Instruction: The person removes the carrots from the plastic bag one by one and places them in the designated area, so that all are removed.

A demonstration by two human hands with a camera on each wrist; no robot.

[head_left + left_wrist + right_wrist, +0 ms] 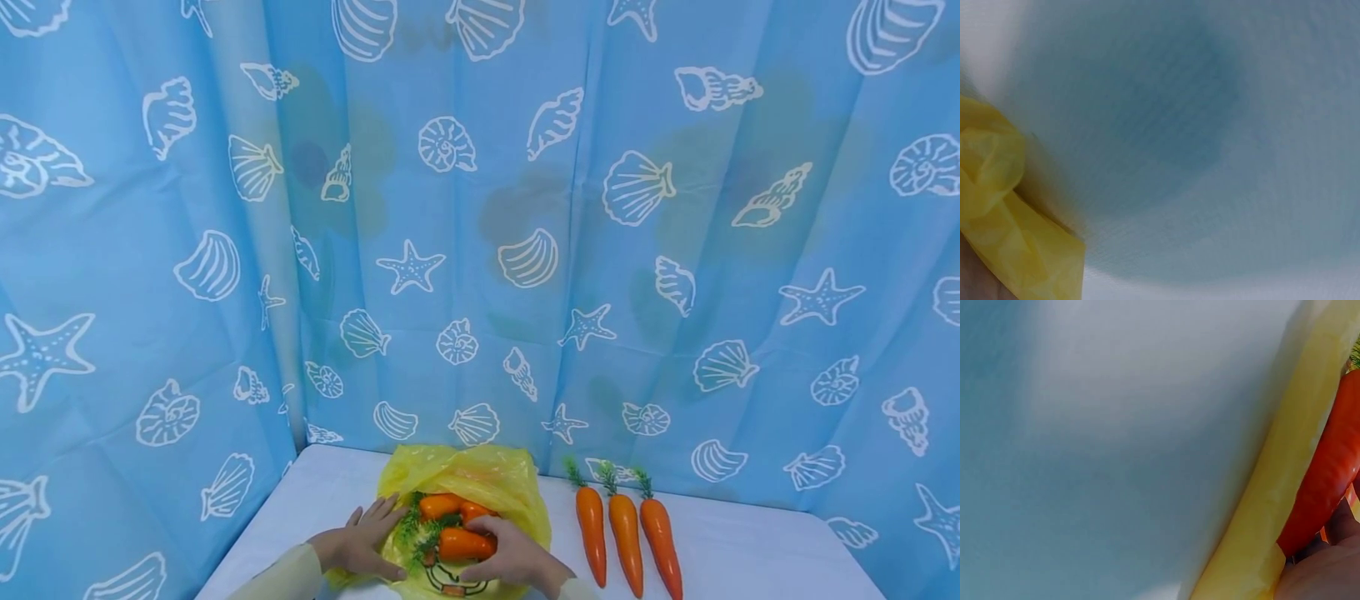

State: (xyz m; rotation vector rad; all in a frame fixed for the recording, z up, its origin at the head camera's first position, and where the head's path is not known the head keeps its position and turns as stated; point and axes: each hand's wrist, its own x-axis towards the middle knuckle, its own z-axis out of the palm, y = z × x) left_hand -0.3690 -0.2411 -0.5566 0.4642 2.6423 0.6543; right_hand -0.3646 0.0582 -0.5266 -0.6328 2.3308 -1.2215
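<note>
We see right hand [519, 553] nearer, fingers pinching the front carrot [461, 544], lying crosswise, greens [429, 537] leftward; left hand's [366, 540] fingers spread at yellow bag [538, 508].

No legible text; on the yellow bag [527, 492], a partly hidden dark print [452, 590].

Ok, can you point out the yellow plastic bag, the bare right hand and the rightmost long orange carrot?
Yellow plastic bag [483, 463]: head view, on its upper part.
Bare right hand [517, 553]: head view, back of the hand.
Rightmost long orange carrot [662, 542]: head view, middle of its body.
</note>
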